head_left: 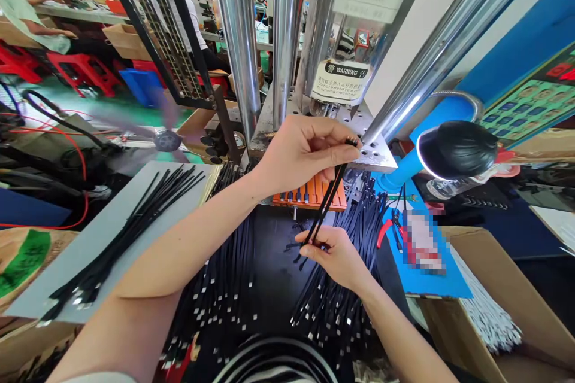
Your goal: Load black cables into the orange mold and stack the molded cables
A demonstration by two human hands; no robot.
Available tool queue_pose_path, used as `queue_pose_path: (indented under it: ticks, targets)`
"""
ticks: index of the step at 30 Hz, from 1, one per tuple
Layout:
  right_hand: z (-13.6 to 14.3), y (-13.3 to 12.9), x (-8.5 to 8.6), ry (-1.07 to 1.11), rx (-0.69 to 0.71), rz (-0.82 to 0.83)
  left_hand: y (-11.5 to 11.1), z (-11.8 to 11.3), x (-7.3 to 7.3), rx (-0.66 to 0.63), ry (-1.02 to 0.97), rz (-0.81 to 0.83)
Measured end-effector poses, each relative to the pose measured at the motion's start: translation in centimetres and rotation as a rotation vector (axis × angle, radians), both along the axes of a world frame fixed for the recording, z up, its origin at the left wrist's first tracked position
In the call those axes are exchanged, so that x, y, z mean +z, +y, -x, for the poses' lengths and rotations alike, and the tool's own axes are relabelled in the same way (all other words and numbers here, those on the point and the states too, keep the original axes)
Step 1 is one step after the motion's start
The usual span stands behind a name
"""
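Observation:
My left hand (pixel 305 152) reaches in front of the machine's metal plate and pinches the upper ends of a few thin black cables (pixel 330 200). Lower down, my right hand (pixel 335 251) has its thumb and fingers closed on the same cables. The cables hang at a slant between both hands. Behind and below my left hand lies an orange slotted block (pixel 283 198) with dark pieces in some slots, partly covered by the hand. To its right is a dense bundle of black cables (pixel 359 221) with silver tips; another bundle (pixel 231 257) hangs on the left.
More black cables (pixel 130 224) lie on a grey board (pixel 40 296) at left. Steel columns (pixel 236 30) and a warning label (pixel 341 81) stand ahead. A black lamp (pixel 458 149), red-handled pliers (pixel 385 232) and a carton (pixel 516 287) of white strands are at right. A person sits far left.

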State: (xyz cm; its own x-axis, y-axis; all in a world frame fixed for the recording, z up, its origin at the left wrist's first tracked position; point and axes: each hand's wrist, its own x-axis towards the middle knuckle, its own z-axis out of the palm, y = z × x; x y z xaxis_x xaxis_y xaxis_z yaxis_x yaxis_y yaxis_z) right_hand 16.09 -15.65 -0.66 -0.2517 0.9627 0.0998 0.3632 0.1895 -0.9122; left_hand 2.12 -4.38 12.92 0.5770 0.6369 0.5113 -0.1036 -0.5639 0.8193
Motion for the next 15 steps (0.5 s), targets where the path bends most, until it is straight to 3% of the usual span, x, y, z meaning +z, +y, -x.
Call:
queue_pose_path:
  ticks: [4,7,11,13,15]
  targets:
    - [0.2,-0.1,0.7,-0.113,0.046,-0.093,0.2,0.5,0.3,-0.146,0.044,-0.002]
    - [0.3,-0.1,0.5,-0.144,0.033,-0.147,0.0,0.3,0.5,-0.101,-0.004,-0.083]
    - [-1.2,2.2,-0.4,-0.206,-0.154,-0.186,-0.8,-0.4,1.6,0.111,-0.104,-0.306]
    - [-2.4,4.5,-0.8,-0.230,-0.288,-0.196,-1.1,-0.6,2.1,0.135,-0.115,-0.455]
    - [-3.6,7.2,-0.9,-0.231,-0.407,-0.219,-1.3,-0.7,1.7,0.098,-0.106,-0.593]
